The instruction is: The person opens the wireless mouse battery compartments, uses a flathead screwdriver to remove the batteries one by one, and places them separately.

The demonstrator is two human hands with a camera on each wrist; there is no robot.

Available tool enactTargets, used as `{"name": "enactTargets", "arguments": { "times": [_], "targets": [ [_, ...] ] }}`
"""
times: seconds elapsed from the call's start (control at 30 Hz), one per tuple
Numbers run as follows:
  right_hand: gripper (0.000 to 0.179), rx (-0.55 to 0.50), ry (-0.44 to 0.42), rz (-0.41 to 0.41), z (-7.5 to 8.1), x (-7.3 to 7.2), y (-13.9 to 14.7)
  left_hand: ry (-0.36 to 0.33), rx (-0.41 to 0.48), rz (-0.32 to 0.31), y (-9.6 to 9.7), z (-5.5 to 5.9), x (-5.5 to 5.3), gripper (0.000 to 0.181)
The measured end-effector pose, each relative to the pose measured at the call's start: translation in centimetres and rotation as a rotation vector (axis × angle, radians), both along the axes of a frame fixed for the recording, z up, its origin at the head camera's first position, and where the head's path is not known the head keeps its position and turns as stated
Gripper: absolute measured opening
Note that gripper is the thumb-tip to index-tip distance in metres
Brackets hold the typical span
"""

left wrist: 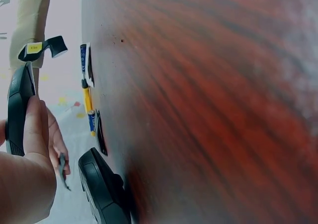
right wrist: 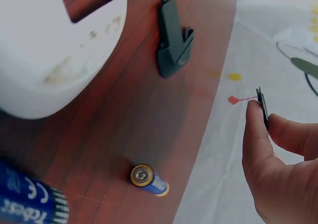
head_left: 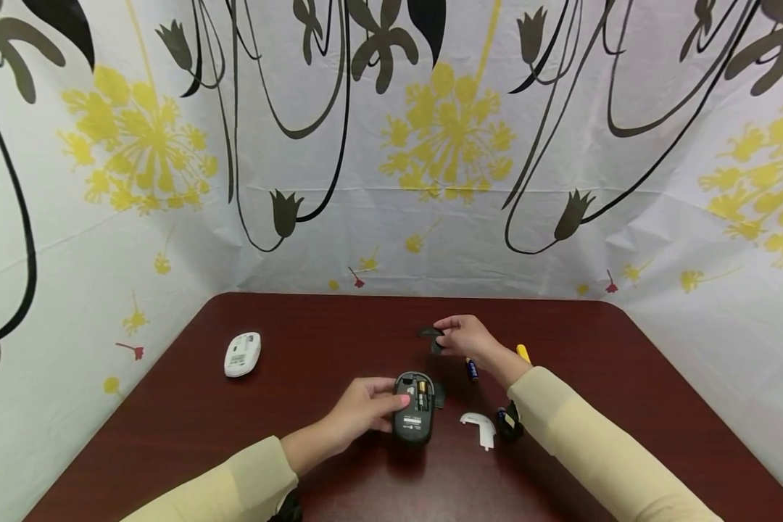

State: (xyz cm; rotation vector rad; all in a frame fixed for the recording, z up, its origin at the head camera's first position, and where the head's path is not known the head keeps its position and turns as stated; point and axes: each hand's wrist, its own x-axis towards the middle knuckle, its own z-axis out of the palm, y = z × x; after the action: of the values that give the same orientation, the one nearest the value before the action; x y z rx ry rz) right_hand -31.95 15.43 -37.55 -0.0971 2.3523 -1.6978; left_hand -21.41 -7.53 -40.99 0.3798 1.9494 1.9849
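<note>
My left hand [head_left: 359,412] grips a dark computer mouse [head_left: 412,429], underside up, with a battery [head_left: 422,395] showing in its uncovered compartment. Between thumb and fingers my right hand [head_left: 465,339] pinches a thin dark battery cover [head_left: 436,344], seen edge-on in the right wrist view. Just right of the held mouse, partly hidden by it, lies another dark cover [head_left: 439,395]; the right wrist view also shows this dark cover [right wrist: 171,40]. A blue battery [head_left: 472,370] lies below the right hand. The left wrist view shows a second dark mouse [left wrist: 102,189] on the table.
A white mouse [head_left: 242,354] lies upside down at the left. Near the right sleeve are a white cover [head_left: 481,429], another blue battery [head_left: 501,416] and a yellow rod-like thing [head_left: 523,353], partly hidden. A patterned cloth [head_left: 391,246] hangs behind the brown table [head_left: 326,319].
</note>
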Motion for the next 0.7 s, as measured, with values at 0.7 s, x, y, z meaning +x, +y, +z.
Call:
{"name": "enactTargets", "arguments": {
  "times": [0.7],
  "targets": [
    [0.035,0.075,-0.036,-0.020,-3.3,-2.6,0.0,-0.022,-0.027,0.016,-0.4,0.1,0.0,0.046]
  ]
}}
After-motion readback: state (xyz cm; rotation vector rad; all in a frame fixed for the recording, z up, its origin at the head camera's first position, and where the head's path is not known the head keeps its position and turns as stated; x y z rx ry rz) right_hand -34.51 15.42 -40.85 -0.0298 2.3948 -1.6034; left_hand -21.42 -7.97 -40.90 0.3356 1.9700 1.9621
